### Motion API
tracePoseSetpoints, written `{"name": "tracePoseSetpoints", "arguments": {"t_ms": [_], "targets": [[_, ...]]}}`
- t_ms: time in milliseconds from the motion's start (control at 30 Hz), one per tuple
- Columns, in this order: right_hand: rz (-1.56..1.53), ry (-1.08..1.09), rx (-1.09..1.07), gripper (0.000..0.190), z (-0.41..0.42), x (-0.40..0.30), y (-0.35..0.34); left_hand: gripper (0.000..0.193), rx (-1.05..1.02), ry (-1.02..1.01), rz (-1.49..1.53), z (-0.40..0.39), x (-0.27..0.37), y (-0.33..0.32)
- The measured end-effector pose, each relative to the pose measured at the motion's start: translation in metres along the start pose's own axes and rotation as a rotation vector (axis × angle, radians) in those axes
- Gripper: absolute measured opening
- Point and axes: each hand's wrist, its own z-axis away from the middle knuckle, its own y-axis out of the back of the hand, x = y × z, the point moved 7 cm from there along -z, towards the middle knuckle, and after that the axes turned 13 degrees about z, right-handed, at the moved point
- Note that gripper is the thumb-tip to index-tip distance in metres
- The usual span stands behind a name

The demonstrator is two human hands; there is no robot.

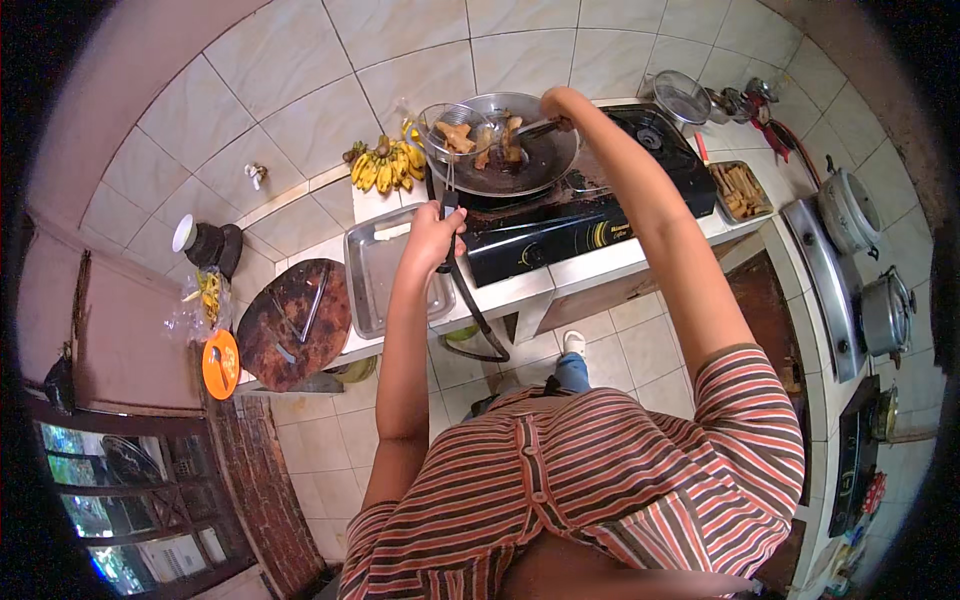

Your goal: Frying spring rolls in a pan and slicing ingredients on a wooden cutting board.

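My left hand (441, 236) grips the black handle of a wire strainer (435, 120), whose bowl is over the left rim of a wok (551, 171). A browned fried piece (455, 138) lies in the strainer. Above the wok's far right side, my bent right hand (559, 105) holds a metal spatula (534, 129) that reaches inward. More browned pieces (512, 140) are beside the spatula's blade, near the strainer's edge. Dark oil appears to cover the wok's bottom. The wok sits on the left side of a black gas stove (581, 232). My right fingers are partly hidden.
Left of the stove are a rectangular metal tray (364, 281), bananas (386, 166) and a round wooden board (262, 330) carrying metal tongs (315, 304). A tray of browned sticks (739, 191) sits on the right. The black hose (472, 300) hangs over the counter's front edge.
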Motion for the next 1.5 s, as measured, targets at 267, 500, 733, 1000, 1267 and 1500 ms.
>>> {"name": "tracePoseSetpoints", "arguments": {"t_ms": [267,500,733,1000,1267,1500], "targets": [[0.139,-0.01,0.254,0.023,0.081,-0.03,0.071,0.019,0.001,0.005,-0.06,-0.01,-0.023,0.005],[0.149,0.014,0.409,0.025,0.148,-0.055,0.065,0.026,-0.114,-0.004,-0.019,-0.007,-0.01,-0.038],[0.153,-0.073,0.502,0.024,0.128,-0.044,0.079,0.018,-0.046,0.001,0.001,0.006,-0.017,-0.002],[-0.232,0.091,-0.172,0.022,0.107,-0.077,-0.009,0.015,0.057,-0.018,-0.071,0.024,0.0,0.026],[-0.374,0.022,-0.055,0.023,0.12,-0.069,-0.015,0.015,-0.025,-0.016,-0.026,0.027,0.022,0.005],[-0.188,-0.116,0.144,0.035,0.06,-0.044,-0.01,0.014,-0.076,-0.023,-0.033,0.019,0.026,-0.012]]}}
